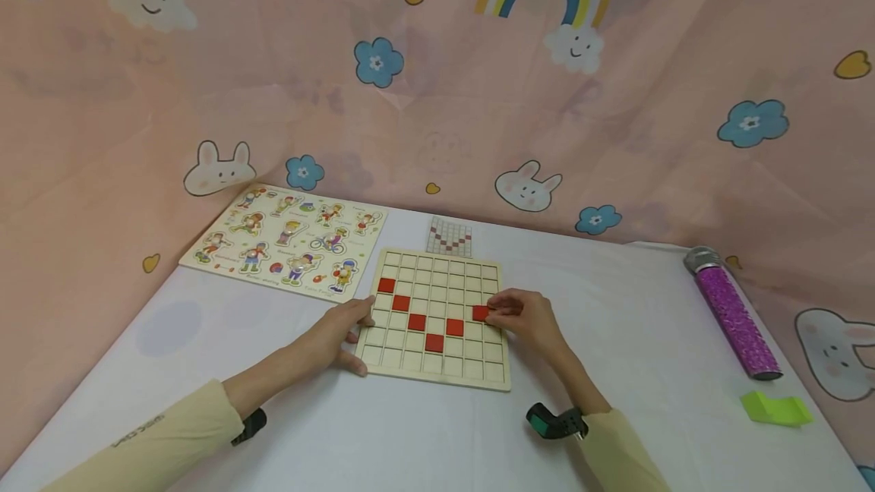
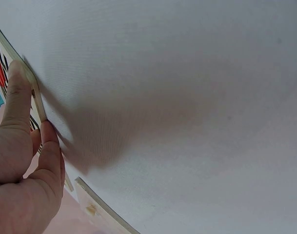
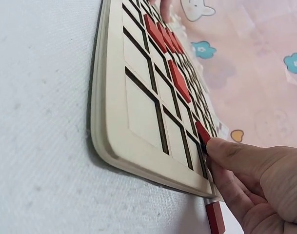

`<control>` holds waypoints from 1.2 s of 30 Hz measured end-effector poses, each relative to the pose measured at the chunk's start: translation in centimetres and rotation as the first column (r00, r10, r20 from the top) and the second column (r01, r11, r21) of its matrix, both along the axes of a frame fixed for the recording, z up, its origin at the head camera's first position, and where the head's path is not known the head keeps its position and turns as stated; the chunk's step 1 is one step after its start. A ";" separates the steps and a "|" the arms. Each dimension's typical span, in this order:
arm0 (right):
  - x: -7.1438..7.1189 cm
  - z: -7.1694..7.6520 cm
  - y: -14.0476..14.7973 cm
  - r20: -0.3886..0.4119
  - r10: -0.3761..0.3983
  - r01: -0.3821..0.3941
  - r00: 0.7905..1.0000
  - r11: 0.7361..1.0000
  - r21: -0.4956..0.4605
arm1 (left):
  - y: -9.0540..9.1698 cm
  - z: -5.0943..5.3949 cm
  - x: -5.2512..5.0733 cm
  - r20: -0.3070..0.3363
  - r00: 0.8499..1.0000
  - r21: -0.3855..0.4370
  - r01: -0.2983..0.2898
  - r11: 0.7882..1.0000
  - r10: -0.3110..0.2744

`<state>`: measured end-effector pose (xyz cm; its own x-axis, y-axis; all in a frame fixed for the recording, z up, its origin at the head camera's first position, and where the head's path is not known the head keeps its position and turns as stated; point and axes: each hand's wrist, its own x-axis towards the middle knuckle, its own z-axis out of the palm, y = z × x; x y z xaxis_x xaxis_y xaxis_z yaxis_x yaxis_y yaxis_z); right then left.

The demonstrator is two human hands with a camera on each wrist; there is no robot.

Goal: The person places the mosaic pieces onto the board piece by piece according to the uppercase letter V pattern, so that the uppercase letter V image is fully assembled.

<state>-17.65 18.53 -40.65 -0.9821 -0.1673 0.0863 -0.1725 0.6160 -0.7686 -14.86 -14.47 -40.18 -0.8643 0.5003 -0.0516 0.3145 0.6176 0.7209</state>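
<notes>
A square wooden grid board (image 1: 506,386) lies on the table, with several red square tiles (image 1: 417,322) in its cells forming a slanted V. My left hand (image 1: 335,336) rests at the board's left edge, its fingers fairly straight and spread along it. At the right side of the board, my right hand (image 1: 529,317) pinches a red tile (image 3: 202,131) between thumb and finger, over a right-hand cell. In the right wrist view another red tile (image 3: 215,218) shows below the hand; whether it is held cannot be told.
Behind the board lies a small pattern card (image 1: 450,237) with a similar V. A picture puzzle board (image 1: 283,241) is at the back left. A purple glitter microphone (image 1: 738,317) and a bright green block (image 1: 775,408) lie at the right. A pink printed cloth (image 1: 437,112) hangs behind.
</notes>
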 end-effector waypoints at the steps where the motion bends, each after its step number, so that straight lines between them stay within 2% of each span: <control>1: 0.0 0.0 -0.1 -0.003 0.007 -0.007 1.000 1.000 0.001 | 0.0 0.0 0.0 -0.001 1.000 0.001 0.001 1.000 -0.001; 7: -0.1 0.0 -0.4 0.000 0.037 -0.037 0.999 0.999 -0.012 | 0.1 0.1 -0.1 -0.002 1.000 -0.001 0.002 1.000 -0.002; 15: -0.2 0.1 -0.4 0.003 0.042 -0.042 0.999 0.999 -0.015 | 0.0 0.2 -0.1 -0.009 1.000 0.011 0.015 1.000 -0.015; 36: -0.3 -0.2 -0.3 0.009 0.079 -0.077 0.997 0.990 -0.121 | -0.1 -0.1 -0.1 -0.023 1.000 -0.001 0.009 1.000 -0.009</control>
<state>-17.94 18.24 -40.90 -0.9677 -0.2326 0.0967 -0.2051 0.5042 -0.8389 -14.97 -14.56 -40.26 -0.8607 0.5080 -0.0326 0.3364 0.6156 0.7126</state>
